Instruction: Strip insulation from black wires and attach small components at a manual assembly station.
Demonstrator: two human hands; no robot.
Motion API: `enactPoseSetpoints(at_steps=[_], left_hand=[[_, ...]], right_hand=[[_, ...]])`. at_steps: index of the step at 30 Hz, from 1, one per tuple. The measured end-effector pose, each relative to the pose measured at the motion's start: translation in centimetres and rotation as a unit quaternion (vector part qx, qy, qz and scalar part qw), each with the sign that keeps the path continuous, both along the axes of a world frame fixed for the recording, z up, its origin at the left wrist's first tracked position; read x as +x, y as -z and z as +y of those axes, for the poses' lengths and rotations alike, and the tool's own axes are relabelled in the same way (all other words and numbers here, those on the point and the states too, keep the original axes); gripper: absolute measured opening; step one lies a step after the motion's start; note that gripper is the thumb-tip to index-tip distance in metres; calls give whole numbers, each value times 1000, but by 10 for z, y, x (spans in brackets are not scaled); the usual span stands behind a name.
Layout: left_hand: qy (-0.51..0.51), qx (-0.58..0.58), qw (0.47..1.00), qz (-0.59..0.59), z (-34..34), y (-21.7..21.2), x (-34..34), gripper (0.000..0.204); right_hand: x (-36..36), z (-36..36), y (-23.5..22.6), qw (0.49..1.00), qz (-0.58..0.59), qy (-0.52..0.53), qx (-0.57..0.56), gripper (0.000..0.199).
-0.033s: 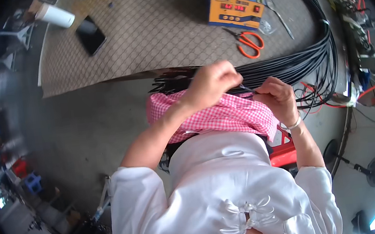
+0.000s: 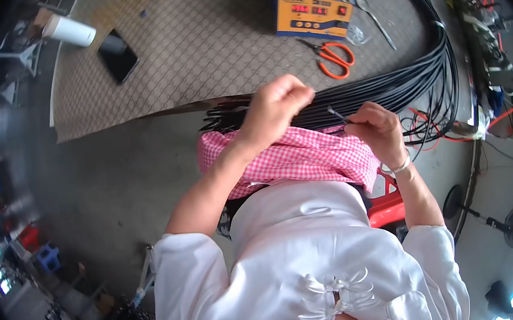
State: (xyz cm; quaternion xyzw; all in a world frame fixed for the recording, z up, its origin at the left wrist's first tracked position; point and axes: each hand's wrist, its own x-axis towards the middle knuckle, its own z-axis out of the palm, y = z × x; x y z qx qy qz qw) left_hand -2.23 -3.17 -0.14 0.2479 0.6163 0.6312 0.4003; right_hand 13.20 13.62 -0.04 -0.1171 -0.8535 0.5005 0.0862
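While the right hand (image 2: 380,132) pinches a thin dark cable (image 2: 340,116), apparently to leave its pale tip (image 2: 330,110) exposed, the left hand (image 2: 275,110) hovers apart, curled, its contents unclear.

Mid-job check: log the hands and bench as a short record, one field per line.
Left hand: fingers bent, whether holding anything unclear
Right hand: pinching a thin dark cable, its tip pointing up-left
Lap: pink checked cloth
Table: black cable bundle, orange-handled scissors, blue-and-orange unit, phone, white cylindrical container
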Motion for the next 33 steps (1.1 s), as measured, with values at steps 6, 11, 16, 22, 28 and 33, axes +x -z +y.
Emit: enactPoseSetpoints(at_steps=[6,11,16,22,28,33], left_hand=[[-12,69,977,-200,17,13,32,17],[-52,80,969,-227,30,15,39,13],[-107,63,992,26,37,9,40,4],[-55,-20,995,79,43,12,26,7],[-61,49,943,-323,47,19,20,9],[-68,68,968,-233,44,17,24,9]], right_hand=[[2,5,5,936,-85,58,-337,10],[0,6,3,885,-107,57,-450,16],[-4,8,5,885,-126,52,-446,14],[-7,8,28,994,63,-5,-95,8],[-11,12,11,868,-114,91,-475,12],[-14,17,10,839,-122,82,-525,14]])
